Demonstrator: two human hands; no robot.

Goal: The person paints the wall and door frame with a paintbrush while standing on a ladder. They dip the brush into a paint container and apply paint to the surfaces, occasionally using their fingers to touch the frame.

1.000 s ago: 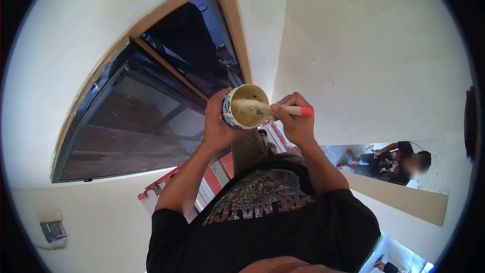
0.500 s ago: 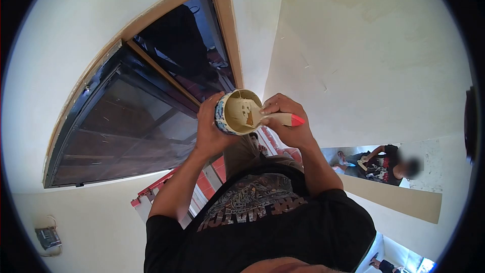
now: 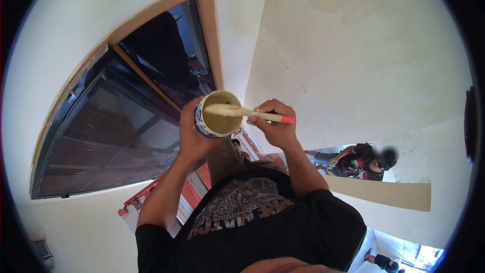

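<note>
My left hand (image 3: pixel 193 135) is wrapped around the side of a small round paint can (image 3: pixel 200 121) with a blue-patterned outside. The can tilts so that its mouth faces me, and its inside is coated in cream paint. A paintbrush (image 3: pixel 275 118) with a pale, red-tipped handle is pinched in the fingers of my right hand (image 3: pixel 277 129). Its bristles, thick with cream paint, lie edge-on across the mouth of the can. Both hands are raised in front of my chest.
To the left are a dark-panelled door (image 3: pixel 108 131) and its brown frame (image 3: pixel 208 7). A cream wall (image 3: pixel 343 71) rises on the right. Beyond a wall opening sits another person (image 3: pixel 356 162); a second person (image 3: pixel 385 263) is farther off. Red tiles (image 3: pixel 189 197) show below.
The paintbrush has turned from showing its broad face to edge-on, its handle now straighter out to the right. The hands and can appear slightly farther left in view.
</note>
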